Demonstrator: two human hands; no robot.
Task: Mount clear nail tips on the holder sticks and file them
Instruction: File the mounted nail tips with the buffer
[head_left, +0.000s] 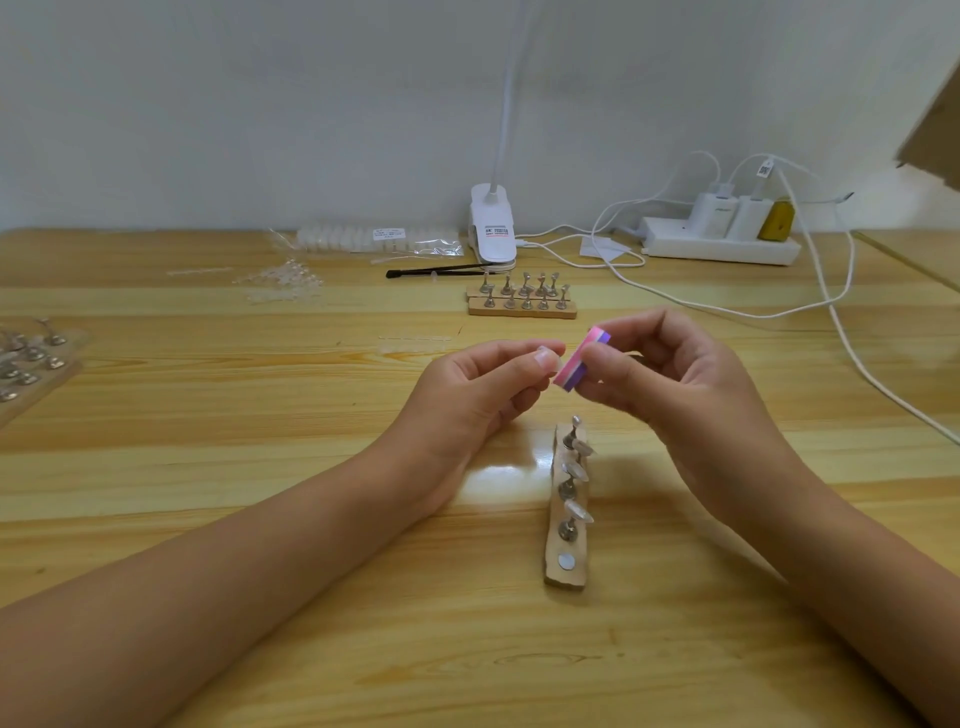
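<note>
Two hands meet over the table, block against fingertips.
The left hand pinches a small piece, too tiny to identify, between thumb and forefinger. The right hand grips a pink-and-purple buffer block set against it. Just below, on the wooden table, a holder strip carries sticks topped with clear nail tips.

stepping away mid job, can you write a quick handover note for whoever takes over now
Left hand pinches a clear nail tip; any stick under it is hidden. Right hand grips the pink-purple buffer block at that tip.
Near wooden base: at least three sticks carry mounted tips; one magnet spot is bare.
Left to do: finish filing this tip. The back base sticks look bare; loose tips lie left of them.
</note>
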